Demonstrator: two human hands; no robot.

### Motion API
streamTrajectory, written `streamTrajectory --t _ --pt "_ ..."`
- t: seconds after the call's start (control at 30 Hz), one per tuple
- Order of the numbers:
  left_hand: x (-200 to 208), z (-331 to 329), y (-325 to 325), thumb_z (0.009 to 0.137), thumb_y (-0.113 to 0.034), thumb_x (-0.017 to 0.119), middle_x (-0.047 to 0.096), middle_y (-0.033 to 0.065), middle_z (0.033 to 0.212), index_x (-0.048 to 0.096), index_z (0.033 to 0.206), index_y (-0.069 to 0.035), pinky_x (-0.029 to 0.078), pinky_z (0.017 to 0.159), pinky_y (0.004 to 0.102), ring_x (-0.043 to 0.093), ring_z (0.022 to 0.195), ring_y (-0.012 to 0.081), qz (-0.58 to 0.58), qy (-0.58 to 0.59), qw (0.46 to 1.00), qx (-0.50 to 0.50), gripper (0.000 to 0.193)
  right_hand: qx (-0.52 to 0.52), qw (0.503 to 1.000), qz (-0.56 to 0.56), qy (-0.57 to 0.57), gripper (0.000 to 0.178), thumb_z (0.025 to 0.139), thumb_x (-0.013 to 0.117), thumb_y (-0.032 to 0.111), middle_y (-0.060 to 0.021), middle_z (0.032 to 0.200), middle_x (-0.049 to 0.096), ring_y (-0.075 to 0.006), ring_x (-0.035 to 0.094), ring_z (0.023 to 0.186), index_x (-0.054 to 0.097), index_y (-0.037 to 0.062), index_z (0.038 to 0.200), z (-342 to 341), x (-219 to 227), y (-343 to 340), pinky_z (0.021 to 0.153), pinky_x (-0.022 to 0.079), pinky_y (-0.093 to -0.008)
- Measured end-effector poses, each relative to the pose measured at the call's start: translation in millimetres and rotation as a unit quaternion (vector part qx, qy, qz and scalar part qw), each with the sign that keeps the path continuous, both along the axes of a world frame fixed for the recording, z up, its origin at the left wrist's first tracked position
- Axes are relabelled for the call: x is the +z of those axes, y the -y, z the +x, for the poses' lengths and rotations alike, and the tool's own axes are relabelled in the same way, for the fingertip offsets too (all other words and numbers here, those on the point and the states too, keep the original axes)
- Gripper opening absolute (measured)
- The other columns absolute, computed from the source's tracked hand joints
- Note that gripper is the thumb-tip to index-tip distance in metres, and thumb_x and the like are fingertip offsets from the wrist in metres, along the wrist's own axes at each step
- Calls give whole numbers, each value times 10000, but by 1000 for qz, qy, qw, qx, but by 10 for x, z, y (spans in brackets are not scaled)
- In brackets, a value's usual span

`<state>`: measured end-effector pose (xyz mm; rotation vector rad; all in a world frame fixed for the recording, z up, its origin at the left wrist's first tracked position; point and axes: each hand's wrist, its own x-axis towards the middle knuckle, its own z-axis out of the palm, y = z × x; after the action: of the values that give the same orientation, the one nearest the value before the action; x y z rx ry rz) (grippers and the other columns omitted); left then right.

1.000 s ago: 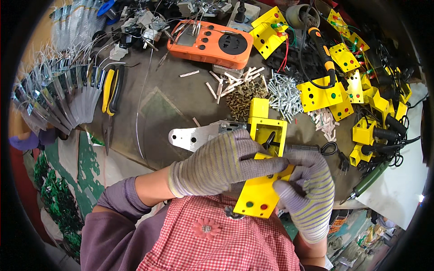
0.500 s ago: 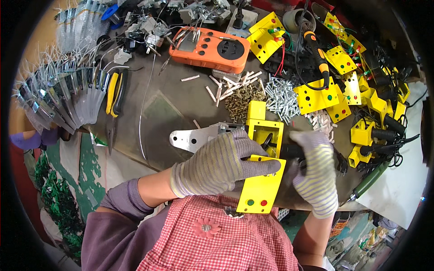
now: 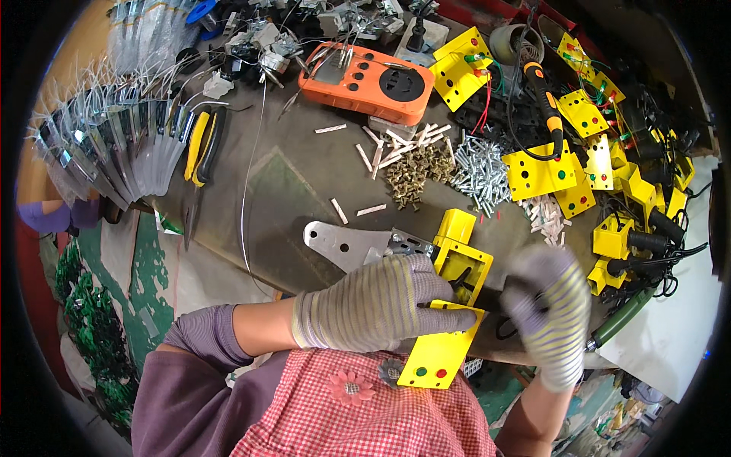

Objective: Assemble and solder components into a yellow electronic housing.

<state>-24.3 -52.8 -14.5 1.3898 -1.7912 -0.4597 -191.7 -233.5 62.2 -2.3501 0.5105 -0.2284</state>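
Fingers (image 3: 449, 320) of the left hand (image 3: 362, 305) grip one yellow panel (image 3: 440, 352), likely steadying it beside one yellow housing (image 3: 480, 270) at the worktop (image 3: 236, 156) edge; right hand (image 3: 552, 312) blurred, finger state can't tell; around: one silver bracket (image 3: 343, 244), two stray sticks (image 3: 371, 209), one orange meter (image 3: 367, 84), one pliers (image 3: 196, 145); screws (image 3: 481, 177) uncountable.

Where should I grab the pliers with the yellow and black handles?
Probably by both handles, coming from above: the pliers lie flat with nothing over those long grips, while the thin, pointed nose faces the person's side.
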Motion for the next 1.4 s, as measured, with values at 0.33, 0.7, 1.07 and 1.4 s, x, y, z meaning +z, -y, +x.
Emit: streamTrajectory --t 0.33,0.7,1.07,1.4 --pt "-90 -7 -26 739 -204 750 670 62 1006 641 1267 -210 522 704 409 635 860 280 -22 -18 1000 2 539 265 953 -137 -59 268 815 526 6 -181 961 695 -390 660 913 692 45 1022 1480 -451 -141 849 524 -467" --pt "97 81 20 739 -267 769 693 70 1033 672 1241 -181 487 755 400 653 872 275 53 22 998 -12 519 166 954 -248 -7 258 800 600 59 -132 961 643 -326 647 895 660 58 1051 1092 -475 48 807 530 -415" --pt "36 12 -59 675 -237 850 695 43 1049 688 1201 -178 485 745 399 646 891 248 18 14 1000 17 554 -643 659 -324 -217 837 758 802 249 -276 1265 584 -424 608 1126 417 39 1471 -1667 -228 1163 980 496 -461" --pt "116 71 -8 703 -216 803 676 56 1045 698 1199 -187 487 777 412 641 894 270 47 5 999 -6 508 -209 752 250 573 757 840 678 64 -58 1078 525 -228 509 992 335 17 1514 -1830 118 805 946 427 -388"
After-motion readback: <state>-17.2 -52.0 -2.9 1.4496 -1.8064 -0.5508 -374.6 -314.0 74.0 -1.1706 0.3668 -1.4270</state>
